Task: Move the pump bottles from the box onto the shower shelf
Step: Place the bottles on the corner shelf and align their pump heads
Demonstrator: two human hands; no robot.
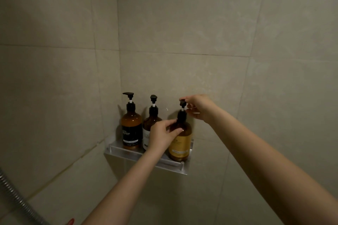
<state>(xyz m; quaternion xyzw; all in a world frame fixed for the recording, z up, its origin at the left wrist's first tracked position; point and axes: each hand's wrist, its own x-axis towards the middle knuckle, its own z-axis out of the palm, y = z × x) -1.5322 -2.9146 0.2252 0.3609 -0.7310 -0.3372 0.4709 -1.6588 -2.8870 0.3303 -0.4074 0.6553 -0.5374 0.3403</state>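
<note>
Obs: yellow-label pump bottle (180, 142) stands at the right end of the shower shelf (128, 153). My left hand (161, 134) curls round its shoulder; my right hand (199, 106) pinches the pump head (182, 101). Judged rigid, smooth, heavy if full: hold the body, not the thin stem. The box is out of view, the white-label bottle (147, 129) half hidden.

Appears only as bare limbs: left hand (163, 134) and left forearm (128, 184), uncovered right down to the lower edge of the view; right hand (200, 107) and right forearm (265, 151), uncovered out to the right edge. Smooth and slender in outline, narrowing at both wrists, widening toward the camera. Looks slightly soft under dim light.
</note>
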